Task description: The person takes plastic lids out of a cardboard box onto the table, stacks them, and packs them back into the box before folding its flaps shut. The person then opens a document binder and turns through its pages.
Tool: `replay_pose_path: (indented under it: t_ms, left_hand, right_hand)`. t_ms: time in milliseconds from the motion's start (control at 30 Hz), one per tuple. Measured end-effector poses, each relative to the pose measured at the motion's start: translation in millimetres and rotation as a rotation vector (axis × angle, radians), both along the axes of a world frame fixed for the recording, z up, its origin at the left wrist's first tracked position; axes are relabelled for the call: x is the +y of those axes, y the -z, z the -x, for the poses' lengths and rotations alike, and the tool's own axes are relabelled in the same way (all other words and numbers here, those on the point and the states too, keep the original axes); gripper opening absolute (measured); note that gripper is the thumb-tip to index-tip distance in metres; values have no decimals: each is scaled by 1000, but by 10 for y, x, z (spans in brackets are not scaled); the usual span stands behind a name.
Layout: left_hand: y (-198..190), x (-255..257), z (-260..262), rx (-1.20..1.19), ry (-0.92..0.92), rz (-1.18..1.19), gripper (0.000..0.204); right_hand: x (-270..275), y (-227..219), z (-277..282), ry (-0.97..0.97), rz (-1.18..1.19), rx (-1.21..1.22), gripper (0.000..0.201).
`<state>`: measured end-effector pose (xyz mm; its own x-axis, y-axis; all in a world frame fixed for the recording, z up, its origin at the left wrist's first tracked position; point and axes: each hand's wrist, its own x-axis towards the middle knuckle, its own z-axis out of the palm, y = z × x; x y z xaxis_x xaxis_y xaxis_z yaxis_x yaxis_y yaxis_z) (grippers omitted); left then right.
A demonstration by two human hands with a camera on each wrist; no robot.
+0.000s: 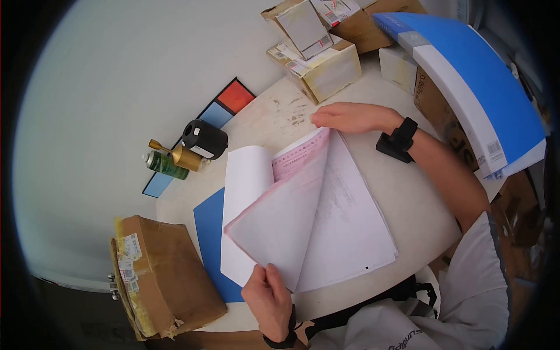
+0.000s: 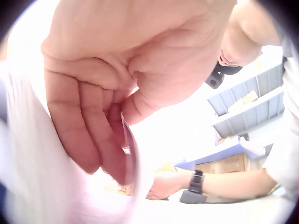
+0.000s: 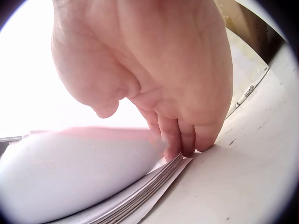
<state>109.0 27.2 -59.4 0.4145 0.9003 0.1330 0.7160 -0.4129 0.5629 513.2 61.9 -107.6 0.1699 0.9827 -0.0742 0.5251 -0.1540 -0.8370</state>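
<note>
A thick stack of papers (image 1: pixel 350 227) lies on the table, with a pink-edged sheet (image 1: pixel 280 216) lifted and folded diagonally across it. The left hand (image 1: pixel 268 300) pinches that sheet's near edge between thumb and fingers; in the left wrist view the hand (image 2: pixel 135 70) has the sheet's edge at its thumb. At the far corner of the stack is the right hand (image 1: pixel 356 118). In the right wrist view the right hand's (image 3: pixel 149 65) fingertips touch the ends of the stacked pages (image 3: pixel 140 196). Turned-over white pages (image 1: pixel 248 181) curl up at the left, over a blue cover (image 1: pixel 210 233).
A brown carton (image 1: pixel 175 274) stands at the left. Along the wall are a black cylinder (image 1: pixel 205 140), a green can (image 1: pixel 166 165) and a gold object (image 1: pixel 186 157). Small boxes (image 1: pixel 326 70) are stacked at the back, and a large blue binder (image 1: pixel 466 76) is at the right.
</note>
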Motion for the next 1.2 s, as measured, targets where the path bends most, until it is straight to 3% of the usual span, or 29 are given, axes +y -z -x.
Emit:
replay_pose_path:
  t_ms: [67,167,200,267,300,367,433,533,600,700,833,900,933,1000,1067,1133,1200]
  left_hand:
    - [39,136,243,-218,-197,-47,27]
    - [-110,282,734,209,-409,68,29]
    - [-161,217,708,214,-409,65,29]
    - [-232,-62,481,6,-161,-130,32]
    - [-314,-225,288,-43,-66,-44,29]
    - [-179,-257,89,-37,392,80,22]
    - [-39,-265,-207,179,741,-46,61]
    - [134,-211,-355,301,714,-153,74]
    - [120,-175,-312,292,686,-108,72]
    - [104,-132,-265,281,709,-65,66]
    - [87,-114,-304,255,689,-14,52]
    - [107,-97,-310,247,682,-31,45]
    - [158,-78,-295,165,678,-82,33]
    - [126,-93,-238,88,669,-132,20]
    - [-24,-129,-111,62,181,92,13]
    - [101,101,321,-123,-205,23,26]
    - [-62,244,667,-14,-395,-116,25]
  right_hand:
    - [-23,-94,11,17,58,4,57]
    - [-61,-138,30,54,107,14,59]
    - [-49,-129,48,67,108,10,60]
    - [21,18,16,71,72,25,60]
    - [51,87,-12,80,36,34,60]
    - [55,60,-8,53,68,29,60]
    - [41,6,2,43,93,25,59]
    - [-23,-46,28,25,54,20,58]
    - [-50,-47,43,17,-11,-32,71]
    - [-63,-72,60,28,-29,-62,71]
    - [-32,-17,9,-7,-26,-33,71]
    - [2,-30,7,-22,51,52,58]
    - [1,-25,6,-22,49,51,58]
    - [-4,13,21,9,-25,-27,72]
    - [26,64,7,-2,-32,-9,72]
    - [15,95,-43,1,-34,8,72]
    - [24,87,-48,-9,-17,-2,70]
